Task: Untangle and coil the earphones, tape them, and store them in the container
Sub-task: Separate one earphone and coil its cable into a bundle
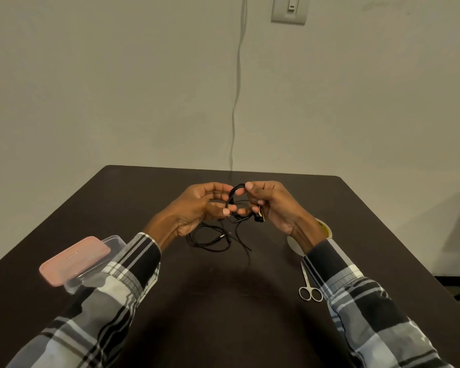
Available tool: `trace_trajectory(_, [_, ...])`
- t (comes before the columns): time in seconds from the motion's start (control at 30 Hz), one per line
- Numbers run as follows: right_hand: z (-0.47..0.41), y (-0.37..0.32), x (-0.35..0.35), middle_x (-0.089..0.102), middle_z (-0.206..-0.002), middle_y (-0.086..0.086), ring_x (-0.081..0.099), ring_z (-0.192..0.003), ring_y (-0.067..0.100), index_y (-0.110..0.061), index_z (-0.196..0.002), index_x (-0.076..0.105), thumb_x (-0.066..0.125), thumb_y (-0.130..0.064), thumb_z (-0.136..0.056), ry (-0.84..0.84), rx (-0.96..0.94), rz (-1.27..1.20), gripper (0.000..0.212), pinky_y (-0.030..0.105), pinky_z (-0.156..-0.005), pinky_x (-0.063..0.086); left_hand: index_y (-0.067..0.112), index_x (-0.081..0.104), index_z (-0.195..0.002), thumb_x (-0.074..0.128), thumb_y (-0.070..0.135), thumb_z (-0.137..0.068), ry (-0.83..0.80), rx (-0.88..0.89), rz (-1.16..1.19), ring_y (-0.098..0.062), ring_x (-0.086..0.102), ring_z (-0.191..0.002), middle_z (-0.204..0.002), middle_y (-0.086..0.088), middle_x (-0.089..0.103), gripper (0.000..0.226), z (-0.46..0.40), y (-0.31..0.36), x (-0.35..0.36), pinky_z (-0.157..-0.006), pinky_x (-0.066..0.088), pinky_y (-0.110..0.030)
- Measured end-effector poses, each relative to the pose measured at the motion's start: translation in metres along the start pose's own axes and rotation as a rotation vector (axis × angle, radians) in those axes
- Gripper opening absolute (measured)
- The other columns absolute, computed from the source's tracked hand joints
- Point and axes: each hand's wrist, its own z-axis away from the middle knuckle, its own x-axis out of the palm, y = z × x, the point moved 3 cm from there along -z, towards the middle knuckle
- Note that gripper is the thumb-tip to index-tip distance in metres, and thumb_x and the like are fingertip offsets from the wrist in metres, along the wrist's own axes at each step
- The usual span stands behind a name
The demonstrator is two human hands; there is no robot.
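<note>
Right now my left hand (pixel 201 208) and my right hand (pixel 270 205) are raised together just above the dark counter (pixel 223 301), both closed on the black earphones (pixel 235 205). My right thumb and forefinger pinch the top of a small loop of cable, with the earbuds hanging just under that hand's curled fingers. My left hand's fingers curl in from the other side, its thumb and fingertip pressing the lower part of the same loop. The rest of the cable trails down from my hands and lies in loose, uncoiled bends on the counter below them, the plug end resting among those bends.

To my left, partly behind my plaid sleeve (pixel 133 264), sits the clear container (pixel 114 241) with its pink lid (pixel 73 260) laid on top, slightly askew. To my right, small scissors (pixel 309 285) lie flat on the counter beside my other sleeve, and the tape roll (pixel 325 229) shows only in part behind my right wrist.
</note>
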Motion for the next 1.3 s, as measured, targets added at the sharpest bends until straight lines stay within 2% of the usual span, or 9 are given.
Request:
trace_trajectory(0.13, [0.001,-0.001,0.000,0.031,-0.055,-0.003,0.040,-0.048,0.008,0.005,-0.100,0.069,0.048,-0.013,-0.104,0.018,-0.004,-0.044,0.028,0.029,-0.063,0.058,0.008,0.068,-0.114,0.068,-0.024,-0.070,-0.024,0.077,0.007,-0.025,0.072,-0.092,-0.110,-0.012,0.062,0.054,0.000,0.001,0.003,-0.081,0.061,-0.035])
trace_trajectory(0.37, [-0.002,-0.001,-0.002,0.029,-0.056,-0.003,0.039,-0.048,0.009,0.005,-0.101,0.068,0.048,-0.015,-0.104,0.025,-0.009,-0.093,0.028,0.040,-0.071,0.062,0.014,0.069,-0.105,0.066,-0.025,-0.072,0.050,0.270,-0.098,-0.020,0.069,-0.082,-0.098,-0.003,0.058,0.052,0.001,0.004,0.014,-0.079,0.057,-0.039])
trace_trajectory(0.53, [-0.002,-0.002,-0.003,0.030,-0.054,-0.004,0.039,-0.047,0.009,0.002,-0.096,0.071,0.049,-0.016,-0.104,0.039,-0.010,-0.113,0.029,0.036,-0.064,0.059,0.014,0.075,-0.093,0.082,0.003,-0.069,0.116,0.344,-0.134,-0.017,0.071,-0.077,-0.089,-0.001,0.072,0.028,0.003,0.005,0.017,-0.077,0.060,-0.031])
trace_trajectory(0.63, [-0.001,0.000,-0.003,0.030,-0.054,-0.004,0.039,-0.048,0.009,0.003,-0.097,0.070,0.049,-0.016,-0.104,0.044,0.002,-0.116,0.029,0.035,-0.062,0.058,0.011,0.076,-0.090,0.082,0.017,-0.070,0.176,0.380,-0.103,-0.018,0.071,-0.074,-0.081,-0.006,0.074,0.022,0.003,0.003,0.015,-0.071,0.060,-0.029])
trace_trajectory(0.8, [0.001,0.000,-0.002,0.033,-0.054,-0.004,0.038,-0.048,0.009,0.003,-0.098,0.069,0.049,-0.016,-0.104,0.036,0.033,-0.118,0.028,0.037,-0.066,0.059,0.016,0.073,-0.094,0.072,0.027,-0.082,0.188,0.396,-0.141,-0.012,0.066,-0.076,-0.083,-0.003,0.069,0.016,0.003,0.000,0.013,-0.060,0.054,-0.022])
trace_trajectory(0.97, [0.003,-0.003,0.003,0.032,-0.055,-0.003,0.039,-0.049,0.008,0.004,-0.101,0.067,0.048,-0.016,-0.104,0.023,0.036,-0.127,0.028,0.037,-0.065,0.061,0.022,0.065,-0.100,0.061,0.030,-0.093,0.048,0.322,-0.013,-0.018,0.055,-0.102,-0.109,0.000,0.059,0.011,0.002,-0.008,0.011,-0.081,0.052,-0.033])
trace_trajectory(1.07, [0.004,-0.003,0.005,0.033,-0.055,-0.004,0.040,-0.049,0.008,0.003,-0.099,0.069,0.049,-0.017,-0.104,-0.003,0.042,-0.117,0.029,0.037,-0.065,0.061,0.018,0.063,-0.099,0.059,0.024,-0.095,-0.014,0.282,0.153,-0.020,0.061,-0.108,-0.117,-0.002,0.065,0.009,0.002,-0.014,0.008,-0.088,0.053,-0.040])
trace_trajectory(1.17, [0.006,0.000,0.005,0.033,-0.055,-0.004,0.039,-0.049,0.008,0.000,-0.094,0.073,0.050,-0.018,-0.103,-0.008,0.054,-0.102,0.030,0.037,-0.063,0.060,0.016,0.066,-0.095,0.058,0.029,-0.094,-0.006,0.249,0.177,-0.021,0.068,-0.102,-0.112,-0.005,0.069,0.015,0.006,-0.019,0.007,-0.083,0.058,-0.038])
trace_trajectory(1.3, [0.007,0.009,0.006,0.032,-0.054,-0.005,0.038,-0.049,0.009,-0.003,-0.090,0.075,0.052,-0.019,-0.103,0.016,0.079,-0.085,0.031,0.038,-0.064,0.060,0.018,0.064,-0.092,0.078,0.025,-0.077,0.071,0.258,0.065,-0.023,0.067,-0.094,-0.101,-0.005,0.068,0.021,0.010,-0.022,0.008,-0.077,0.059,-0.038])
